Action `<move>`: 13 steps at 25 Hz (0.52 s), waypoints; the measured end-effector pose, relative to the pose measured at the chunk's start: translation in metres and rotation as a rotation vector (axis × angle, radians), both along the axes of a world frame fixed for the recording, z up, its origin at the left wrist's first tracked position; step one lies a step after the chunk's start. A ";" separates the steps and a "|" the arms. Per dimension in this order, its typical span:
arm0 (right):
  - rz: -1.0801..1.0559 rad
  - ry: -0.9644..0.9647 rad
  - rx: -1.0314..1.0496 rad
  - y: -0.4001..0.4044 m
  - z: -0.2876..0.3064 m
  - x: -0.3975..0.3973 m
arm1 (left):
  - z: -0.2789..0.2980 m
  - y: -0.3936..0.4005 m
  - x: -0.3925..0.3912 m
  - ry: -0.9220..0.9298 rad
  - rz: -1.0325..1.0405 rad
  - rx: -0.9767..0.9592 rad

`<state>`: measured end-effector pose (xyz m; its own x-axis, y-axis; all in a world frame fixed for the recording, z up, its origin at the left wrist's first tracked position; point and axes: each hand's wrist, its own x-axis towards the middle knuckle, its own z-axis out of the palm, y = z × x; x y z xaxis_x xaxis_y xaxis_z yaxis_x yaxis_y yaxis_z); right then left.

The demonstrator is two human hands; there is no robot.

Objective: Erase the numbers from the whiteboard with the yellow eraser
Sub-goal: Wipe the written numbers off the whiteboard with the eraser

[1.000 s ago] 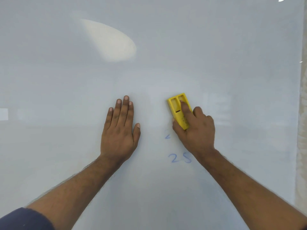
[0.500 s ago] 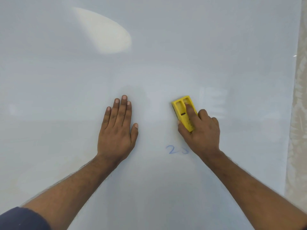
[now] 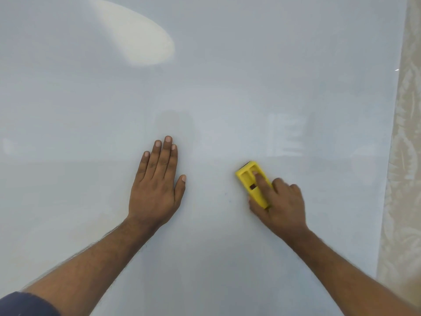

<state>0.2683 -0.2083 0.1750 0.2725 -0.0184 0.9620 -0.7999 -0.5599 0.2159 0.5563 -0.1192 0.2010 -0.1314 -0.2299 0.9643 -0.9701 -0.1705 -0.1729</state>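
Note:
The whiteboard (image 3: 227, 87) fills the view, and no written numbers show on it, only a faint blue speck left of the eraser. My right hand (image 3: 281, 207) presses the yellow eraser (image 3: 248, 179) against the board right of centre, index finger lying along its top. The eraser is tilted, its upper end pointing up and left. My left hand (image 3: 157, 185) rests flat on the board left of the eraser, fingers together and pointing up, holding nothing.
A pale patterned wall or curtain (image 3: 403, 156) runs along the board's right edge. A bright oval light reflection (image 3: 136, 35) sits at the upper left of the board. A faint reflection patch (image 3: 284, 135) lies above the eraser.
The blue "25" seen under my right hand earlier is gone. My right hand has slid the eraser down over that spot. My left hand has stayed flat on the board.

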 end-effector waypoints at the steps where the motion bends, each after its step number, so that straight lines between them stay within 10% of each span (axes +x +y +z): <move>1: -0.001 -0.095 0.045 -0.003 0.008 -0.007 | -0.002 -0.001 0.000 0.007 0.003 -0.002; 5: 0.046 -0.306 0.104 0.002 0.035 0.015 | -0.006 -0.005 -0.005 0.037 0.019 -0.018; 13: 0.095 0.157 -0.033 0.024 -0.032 0.061 | -0.014 -0.002 -0.002 0.004 -0.023 0.000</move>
